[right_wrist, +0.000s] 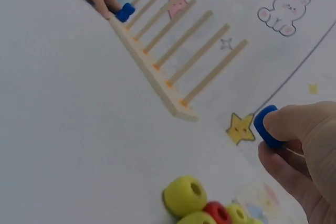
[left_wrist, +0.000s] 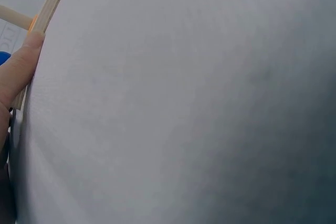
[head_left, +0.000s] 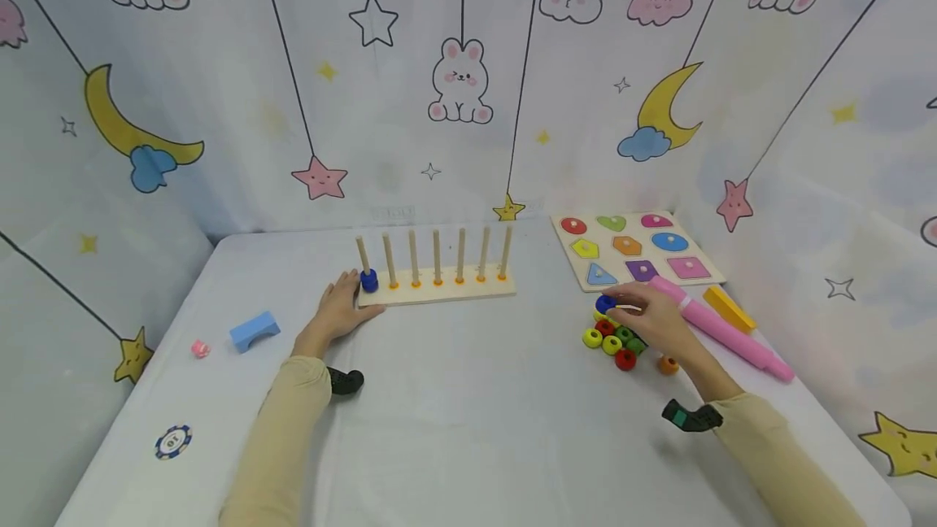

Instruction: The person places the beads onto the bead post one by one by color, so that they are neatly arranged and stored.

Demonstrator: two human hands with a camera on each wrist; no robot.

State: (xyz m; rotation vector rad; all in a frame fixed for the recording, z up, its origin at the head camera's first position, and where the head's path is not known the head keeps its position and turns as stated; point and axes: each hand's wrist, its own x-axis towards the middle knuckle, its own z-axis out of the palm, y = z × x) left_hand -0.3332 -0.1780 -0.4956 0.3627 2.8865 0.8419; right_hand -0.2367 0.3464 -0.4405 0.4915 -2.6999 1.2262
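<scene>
A wooden peg board (head_left: 439,292) with several upright pegs stands toward the back of the table. Blue beads (head_left: 369,281) sit low on its leftmost peg. My left hand (head_left: 340,307) holds the board's left end, its thumb (left_wrist: 23,64) against the front edge; its other fingers are mostly hidden in the left wrist view. Over at the right, my right hand (head_left: 651,315) pinches a blue bead (right_wrist: 269,126) between thumb and fingers, above a cluster of loose beads. Among these are a yellow-green bead (right_wrist: 185,195), a red bead (head_left: 625,359) and a green bead (head_left: 635,345).
Behind the right hand lies a shape puzzle board (head_left: 603,250). A pink stick-like toy (head_left: 721,332) and a yellow-orange block (head_left: 729,309) are near the right edge. At the left are a blue arched block (head_left: 254,332), a small pink piece (head_left: 200,349) and a poker chip (head_left: 173,442).
</scene>
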